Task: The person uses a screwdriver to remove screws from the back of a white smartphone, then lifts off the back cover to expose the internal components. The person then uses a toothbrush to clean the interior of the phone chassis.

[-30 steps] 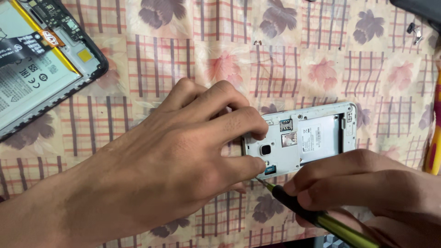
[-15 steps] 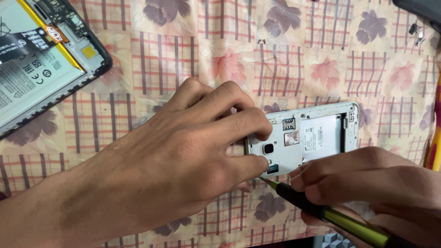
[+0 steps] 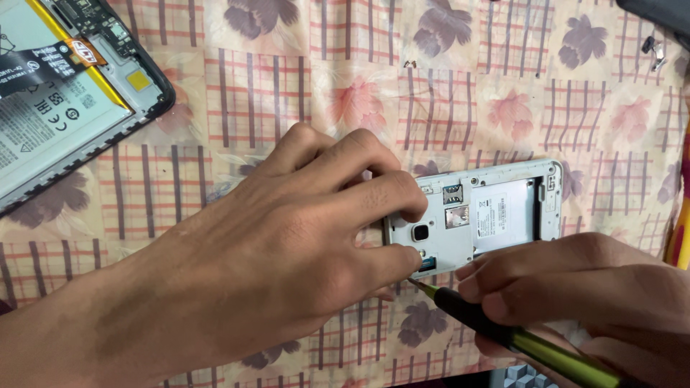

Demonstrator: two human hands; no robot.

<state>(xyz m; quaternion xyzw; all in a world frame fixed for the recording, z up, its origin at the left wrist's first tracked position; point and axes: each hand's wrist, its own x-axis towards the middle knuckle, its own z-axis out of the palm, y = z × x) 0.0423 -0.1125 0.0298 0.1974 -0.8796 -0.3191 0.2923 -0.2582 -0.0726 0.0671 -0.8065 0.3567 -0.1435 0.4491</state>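
Observation:
A white phone (image 3: 496, 212) lies back-up with its cover off, its empty battery bay and camera lens showing. My left hand (image 3: 287, 251) grips its left end, fingertips pressed on the top and bottom corners. My right hand (image 3: 575, 287) holds a black and yellow-green screwdriver (image 3: 517, 338). The metal tip touches the phone's lower left corner, right beside my left thumb. My right fingers cover the phone's lower edge.
A second, larger opened phone (image 3: 65, 93) with its battery and a black ribbon cable exposed lies at the top left. Small metal parts (image 3: 652, 52) sit at the top right on the floral checked cloth (image 3: 345, 86). A dark object (image 3: 661, 14) fills the top right corner.
My view has shifted slightly, so the larger phone sits a little higher in frame. Both hands and the screwdriver tip stay at the white phone's lower left corner.

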